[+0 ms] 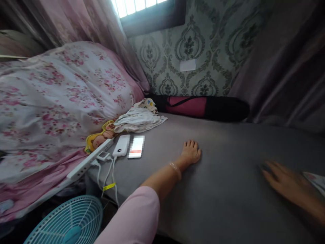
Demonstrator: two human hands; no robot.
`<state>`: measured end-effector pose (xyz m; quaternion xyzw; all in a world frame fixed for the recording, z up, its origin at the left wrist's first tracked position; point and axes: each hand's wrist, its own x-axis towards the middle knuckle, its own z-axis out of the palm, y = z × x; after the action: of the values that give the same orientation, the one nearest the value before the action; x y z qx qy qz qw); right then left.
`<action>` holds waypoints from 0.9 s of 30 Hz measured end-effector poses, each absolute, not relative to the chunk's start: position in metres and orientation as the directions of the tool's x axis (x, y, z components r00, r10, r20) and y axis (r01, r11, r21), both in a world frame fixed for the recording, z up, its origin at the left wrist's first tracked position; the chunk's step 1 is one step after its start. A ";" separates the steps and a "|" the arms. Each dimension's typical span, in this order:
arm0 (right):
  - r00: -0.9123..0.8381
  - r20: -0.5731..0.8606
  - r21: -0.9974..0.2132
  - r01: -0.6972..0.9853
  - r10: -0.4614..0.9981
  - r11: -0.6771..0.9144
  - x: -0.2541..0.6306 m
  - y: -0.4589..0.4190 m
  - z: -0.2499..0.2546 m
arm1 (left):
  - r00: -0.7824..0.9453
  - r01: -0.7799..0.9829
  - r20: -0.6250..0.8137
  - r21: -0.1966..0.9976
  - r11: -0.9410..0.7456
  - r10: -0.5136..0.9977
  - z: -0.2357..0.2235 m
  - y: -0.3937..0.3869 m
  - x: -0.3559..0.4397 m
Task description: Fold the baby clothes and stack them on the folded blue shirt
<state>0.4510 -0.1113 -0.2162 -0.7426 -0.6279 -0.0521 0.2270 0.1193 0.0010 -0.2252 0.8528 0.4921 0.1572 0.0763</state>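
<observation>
My left hand (191, 151) presses palm down on the grey bed sheet (223, 203), its fingers slightly apart and nothing in it. A clear bracelet (175, 170) circles that wrist. Over the same sheet at the right, my right hand (283, 179) is blurred by motion, its fingers stretched out and holding nothing visible. I cannot tell whether it touches the sheet. Behind it, at the frame's right edge, shows the corner of a light patterned cloth-like thing (315, 181).
Left of my arm are a lit phone (136, 146), a white power bank (122, 145), a power strip (90, 160) with cables and a crumpled cloth (139, 118). A black and maroon long bag (188, 106) lies along the wall. A blue fan (73, 234) stands below the bed edge.
</observation>
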 end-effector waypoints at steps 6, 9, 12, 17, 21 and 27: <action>-0.121 0.059 -0.217 0.967 0.991 0.131 0.282 -0.092 -0.227 | 0.683 0.682 -0.077 0.420 -0.598 0.726 -0.200 0.029 0.078; -0.144 0.064 -0.189 0.970 0.987 0.154 0.242 -0.102 -0.228 | 0.618 0.657 0.009 0.542 -0.523 0.786 -0.179 0.051 0.023; -0.136 0.152 -0.164 0.973 0.979 0.161 0.234 -0.107 -0.235 | 0.301 0.826 0.206 0.431 -0.363 0.931 -0.154 0.069 -0.049; -0.130 0.192 -0.141 0.977 0.973 0.159 0.233 -0.108 -0.238 | -0.052 0.941 0.328 0.332 -0.064 0.943 -0.110 0.086 -0.157; -0.119 0.191 -0.128 0.981 0.974 0.144 0.228 -0.109 -0.234 | -0.234 0.953 0.317 0.260 0.153 0.919 -0.090 0.090 -0.201; -0.112 0.182 -0.147 0.979 0.977 0.140 0.227 -0.112 -0.229 | -0.284 0.954 0.231 0.161 0.252 0.931 -0.094 0.093 -0.209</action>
<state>0.2268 -0.1117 -0.2295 -0.6558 -0.7457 -0.0048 0.1177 -0.2088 0.0930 -0.0941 0.5966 0.7899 0.1350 -0.0441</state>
